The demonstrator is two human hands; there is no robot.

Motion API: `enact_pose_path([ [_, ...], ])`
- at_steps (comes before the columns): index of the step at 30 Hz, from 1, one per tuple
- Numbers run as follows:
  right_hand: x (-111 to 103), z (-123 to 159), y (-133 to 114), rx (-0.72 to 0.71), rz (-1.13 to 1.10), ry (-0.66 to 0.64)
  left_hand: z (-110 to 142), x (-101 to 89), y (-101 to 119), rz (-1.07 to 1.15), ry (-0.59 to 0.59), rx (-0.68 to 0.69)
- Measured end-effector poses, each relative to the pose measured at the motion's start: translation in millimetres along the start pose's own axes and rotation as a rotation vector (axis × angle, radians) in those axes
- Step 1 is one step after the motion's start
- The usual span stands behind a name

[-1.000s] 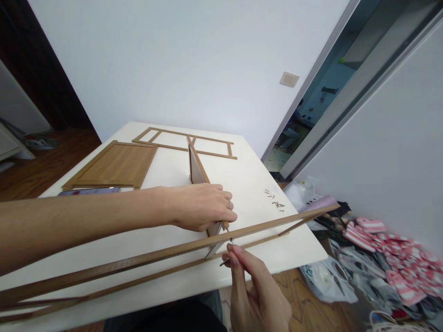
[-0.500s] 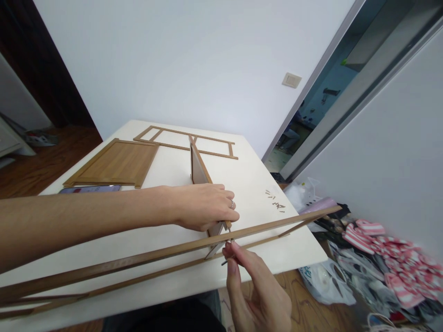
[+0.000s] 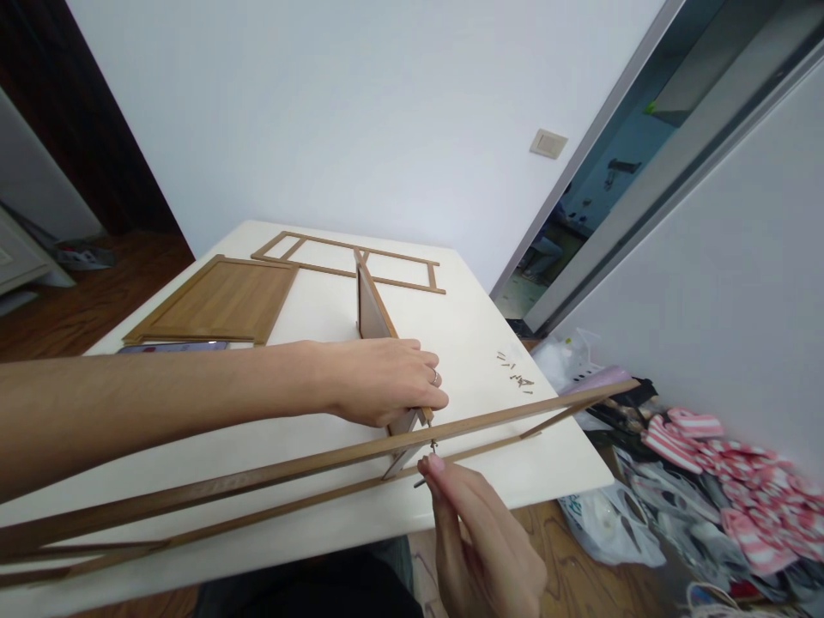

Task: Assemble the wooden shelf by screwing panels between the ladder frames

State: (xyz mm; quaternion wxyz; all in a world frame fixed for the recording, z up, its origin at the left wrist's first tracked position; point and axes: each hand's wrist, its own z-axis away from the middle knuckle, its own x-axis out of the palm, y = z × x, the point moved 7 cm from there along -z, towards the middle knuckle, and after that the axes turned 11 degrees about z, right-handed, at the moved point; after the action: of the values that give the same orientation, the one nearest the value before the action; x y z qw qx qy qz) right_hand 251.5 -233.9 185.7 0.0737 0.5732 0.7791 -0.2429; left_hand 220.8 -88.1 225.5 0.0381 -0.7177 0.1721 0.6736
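Gripping the upright panel (image 3: 369, 311) at centre with my left hand (image 3: 390, 378), I pinch a metal tool (image 3: 421, 483) lower centre in my right hand (image 3: 486, 532); a rail (image 3: 502, 417) intervenes, small pieces (image 3: 516, 375) lie right.

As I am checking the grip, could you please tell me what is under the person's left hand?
Under the bare left hand is an upright, brown-edged wooden panel; its far part and near end show, but the stretch beneath the palm is covered.
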Motion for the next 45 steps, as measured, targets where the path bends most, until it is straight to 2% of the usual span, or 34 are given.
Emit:
enact_pose_path([
  [7,0.5,5.2,-0.7,-0.026,0.129,-0.065,-1.0,-2.8,1.2,0.022,0.025,0.012],
  [12,-4.2,1.4,-4.2,-0.016,0.169,0.061,-0.7,-0.8,0.0,0.017,-0.02,-0.009],
  [20,-3.9,1.0,-9.0,-0.01,0.233,0.04,-0.3,1.3,-1.1,0.009,-0.041,-0.011],
  [25,-8.3,-9.7,-12.3,-0.006,0.24,0.047,-0.7,1.4,-0.9,0.002,-0.051,-0.022],
  [31,-9.1,-17.5,-4.3,0.06,0.294,0.13,-1.4,1.7,-0.9,-0.006,-0.062,-0.027],
  [34,-8.6,-13.1,3.1,0.132,0.259,0.185,-1.9,1.0,-0.2,-0.01,-0.074,-0.032],
  [36,-8.9,-11.2,1.6,0.115,0.223,0.214,-2.2,0.3,0.0,-0.005,-0.08,-0.039],
  [42,-12.1,-17.2,-9.0,0.011,0.27,0.13,-3.2,-1.0,-0.1,0.005,-0.066,-0.044],
  [45,-14.0,-21.3,-10.7,-0.029,0.3,0.035,-3.3,-1.9,0.4,0.019,-0.05,-0.038],
])
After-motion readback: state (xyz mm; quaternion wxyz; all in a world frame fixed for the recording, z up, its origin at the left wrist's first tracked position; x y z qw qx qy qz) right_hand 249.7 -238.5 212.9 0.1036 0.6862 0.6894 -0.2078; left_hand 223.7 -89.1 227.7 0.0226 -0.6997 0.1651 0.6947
